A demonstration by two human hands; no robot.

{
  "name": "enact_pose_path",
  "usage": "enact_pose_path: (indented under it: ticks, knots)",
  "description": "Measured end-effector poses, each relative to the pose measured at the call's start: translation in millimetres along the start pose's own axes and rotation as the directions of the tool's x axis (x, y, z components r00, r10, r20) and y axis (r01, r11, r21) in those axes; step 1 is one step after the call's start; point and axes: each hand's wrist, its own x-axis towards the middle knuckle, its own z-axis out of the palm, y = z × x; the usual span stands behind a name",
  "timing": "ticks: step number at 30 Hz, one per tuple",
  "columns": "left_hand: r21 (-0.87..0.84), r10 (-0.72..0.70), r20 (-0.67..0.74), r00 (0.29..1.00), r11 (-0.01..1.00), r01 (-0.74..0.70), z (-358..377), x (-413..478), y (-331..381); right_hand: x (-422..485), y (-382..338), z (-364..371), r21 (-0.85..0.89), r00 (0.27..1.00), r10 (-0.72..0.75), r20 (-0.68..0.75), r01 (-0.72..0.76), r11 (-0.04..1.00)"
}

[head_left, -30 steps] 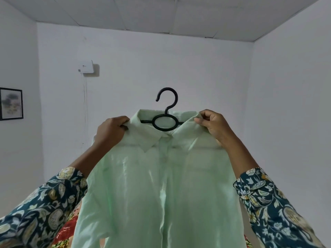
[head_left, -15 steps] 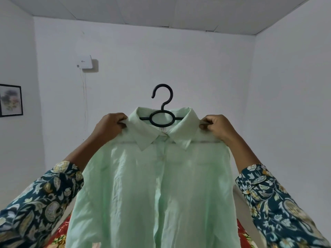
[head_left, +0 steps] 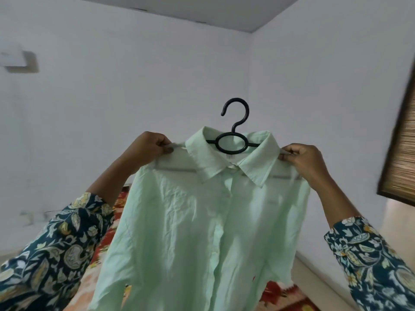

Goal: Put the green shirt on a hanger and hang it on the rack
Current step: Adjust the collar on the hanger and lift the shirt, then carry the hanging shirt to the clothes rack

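head cam shows the green shirt point(head_left: 202, 221) held up mid-air on a black hanger point(head_left: 232, 142), hook poking up above the collar. left hand point(head_left: 148, 147) pinches the left shoulder, right hand point(head_left: 301, 158) pinches the right one, both closed on fabric. shirt blocks most of the floral bedding point(head_left: 107, 239) below. blurry wall box point(head_left: 19, 61) far left, bamboo blind point(head_left: 402, 153) on the right wall.

I see a red floral bedspread point(head_left: 116, 206) low in view. Up left of it a white wall box point(head_left: 13, 60) sits; a dark-framed woven blind point(head_left: 402, 140) hangs far right of it.
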Motion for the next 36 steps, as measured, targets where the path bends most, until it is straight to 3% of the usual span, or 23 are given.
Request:
enact_pose_path:
  ticks: [7,14,18,22,25,31,36]
  knots:
    - [-0.071,0.224,0.091,0.970,0.973,-0.218,88.4,-16.0,106.6,-89.1,14.7,-154.8,-0.115,0.969,0.119,-0.215,-0.146,0.983]
    - [-0.314,0.536,0.169,0.827,0.825,-0.470,200.8,-111.7,320.0,-250.8,-16.4,-403.4,-0.232,0.826,0.172,-0.537,-0.340,0.911]
    - [-0.446,0.693,0.212,0.689,0.696,-0.563,251.0,-208.4,458.3,-375.5,-63.8,-544.0,-0.341,0.728,0.139,-0.672,-0.470,0.814]
    - [-0.603,0.836,0.242,0.492,0.527,-0.599,284.8,-301.6,593.8,-492.8,-115.1,-662.6,-0.469,0.614,0.020,-0.789,-0.622,0.627]
    - [-0.704,0.915,0.237,0.327,0.394,-0.591,303.0,-374.7,679.0,-577.1,-150.5,-723.3,-0.415,0.480,-0.019,-0.877,-0.738,0.532]
    - [-0.920,0.986,0.156,0.060,0.167,-0.354,335.8,-540.8,840.9,-730.5,-237.2,-813.3,-0.316,0.237,-0.226,-0.945,-0.841,0.439]
    - [-0.981,0.996,-0.002,-0.084,-0.019,-0.194,342.4,-671.4,944.0,-826.2,-306.5,-864.7,-0.221,0.088,-0.339,-0.937,-0.899,0.378]
